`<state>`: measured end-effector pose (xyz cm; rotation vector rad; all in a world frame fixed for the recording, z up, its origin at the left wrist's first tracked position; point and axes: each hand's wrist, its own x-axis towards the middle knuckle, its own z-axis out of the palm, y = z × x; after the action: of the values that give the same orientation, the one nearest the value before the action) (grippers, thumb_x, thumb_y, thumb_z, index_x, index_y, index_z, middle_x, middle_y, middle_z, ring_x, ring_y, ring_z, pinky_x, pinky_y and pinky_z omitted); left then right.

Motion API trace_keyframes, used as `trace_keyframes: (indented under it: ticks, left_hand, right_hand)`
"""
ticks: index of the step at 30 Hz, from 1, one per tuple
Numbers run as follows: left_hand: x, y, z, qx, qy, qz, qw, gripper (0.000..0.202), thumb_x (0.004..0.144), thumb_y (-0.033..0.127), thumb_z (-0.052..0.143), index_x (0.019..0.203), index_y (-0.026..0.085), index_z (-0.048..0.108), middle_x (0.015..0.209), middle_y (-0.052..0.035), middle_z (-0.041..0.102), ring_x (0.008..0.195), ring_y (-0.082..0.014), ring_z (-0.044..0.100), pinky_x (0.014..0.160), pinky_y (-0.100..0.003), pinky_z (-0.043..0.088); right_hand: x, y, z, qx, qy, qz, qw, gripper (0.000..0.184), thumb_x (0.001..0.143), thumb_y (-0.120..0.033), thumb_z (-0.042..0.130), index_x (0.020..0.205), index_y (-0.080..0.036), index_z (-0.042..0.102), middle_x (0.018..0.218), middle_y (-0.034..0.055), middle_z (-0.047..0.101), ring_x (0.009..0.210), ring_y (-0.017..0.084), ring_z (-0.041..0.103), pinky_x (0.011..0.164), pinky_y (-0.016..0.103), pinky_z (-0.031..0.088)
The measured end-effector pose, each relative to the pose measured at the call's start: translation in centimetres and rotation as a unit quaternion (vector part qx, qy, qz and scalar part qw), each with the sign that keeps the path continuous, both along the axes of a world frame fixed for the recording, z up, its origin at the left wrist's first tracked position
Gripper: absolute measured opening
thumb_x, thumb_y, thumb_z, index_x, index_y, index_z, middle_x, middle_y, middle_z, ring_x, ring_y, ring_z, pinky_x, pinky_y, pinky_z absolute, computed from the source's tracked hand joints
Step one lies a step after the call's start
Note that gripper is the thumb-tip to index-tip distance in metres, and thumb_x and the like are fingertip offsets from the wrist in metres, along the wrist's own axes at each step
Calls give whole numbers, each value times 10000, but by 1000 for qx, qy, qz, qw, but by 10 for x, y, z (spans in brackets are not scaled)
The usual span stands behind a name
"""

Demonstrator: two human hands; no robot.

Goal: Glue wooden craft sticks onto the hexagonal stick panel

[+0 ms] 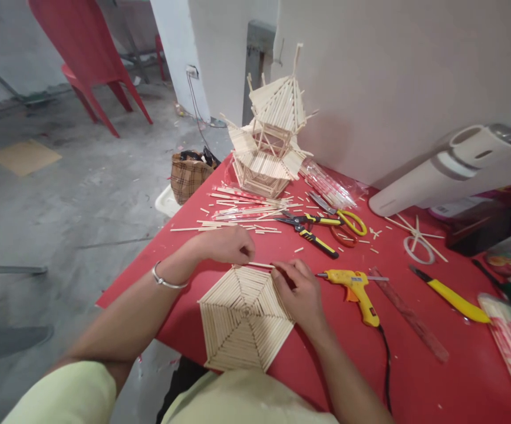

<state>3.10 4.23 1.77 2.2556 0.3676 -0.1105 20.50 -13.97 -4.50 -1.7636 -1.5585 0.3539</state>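
Wearing a pale yellow top, a person has both bare hands at the far edge of a six-sided panel of wooden sticks, which lies at the near edge of a red table, close to the body. A single stick runs along that edge between the hands. The left hand, with a silver bangle at its wrist, has its fingers curled in at the stick's left end; whether they grip it cannot be told. The right hand has thumb and fingertips bent close together at the other end; whether they pinch or merely touch is unclear. Just right of that hand lies a yellow glue gun, nozzle towards it. Beyond the hands are loose sticks, black-and-yellow cutters and yellow-handled scissors. Behind these stands a tiered stick tower. Farther right, crossed sticks meet a tape ring, near a pale flask. Past the table's left side are a plaid bag and, farther off, a red chair.
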Motion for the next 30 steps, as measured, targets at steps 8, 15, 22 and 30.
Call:
trace_keyframes:
  ticks: [8,15,22,30]
  left_hand:
    - [10,-14,9,-27,-56,47,997,184,766,138,591,790,190,766,748,-20,736,679,-133,630,626,-227,423]
    - [24,-32,4,-160,-147,205,954,83,879,212,513,838,181,579,674,-15,656,575,-133,628,575,-256,467]
    - [32,-22,13,-244,-159,232,928,73,868,255,563,884,189,536,686,19,633,527,-102,588,534,-239,440]
    - [55,-22,28,-246,-201,253,914,199,806,312,641,941,166,651,595,54,551,527,-80,450,524,-223,359]
  right_hand:
    - [-1,7,24,28,-64,-19,997,282,1021,-345,483,903,-211,701,859,50,636,865,186,593,802,302,459]
    - [43,27,54,-52,-99,-27,993,384,1004,-460,480,1278,-231,621,1043,55,703,969,191,645,879,306,478]
    - [155,62,60,-221,-258,-144,930,413,901,-260,543,1294,-159,625,1238,179,648,1146,303,595,913,379,457]
    - [202,99,45,-243,-286,-76,924,580,706,-241,773,1272,-210,647,1181,121,683,1022,254,653,792,286,457]
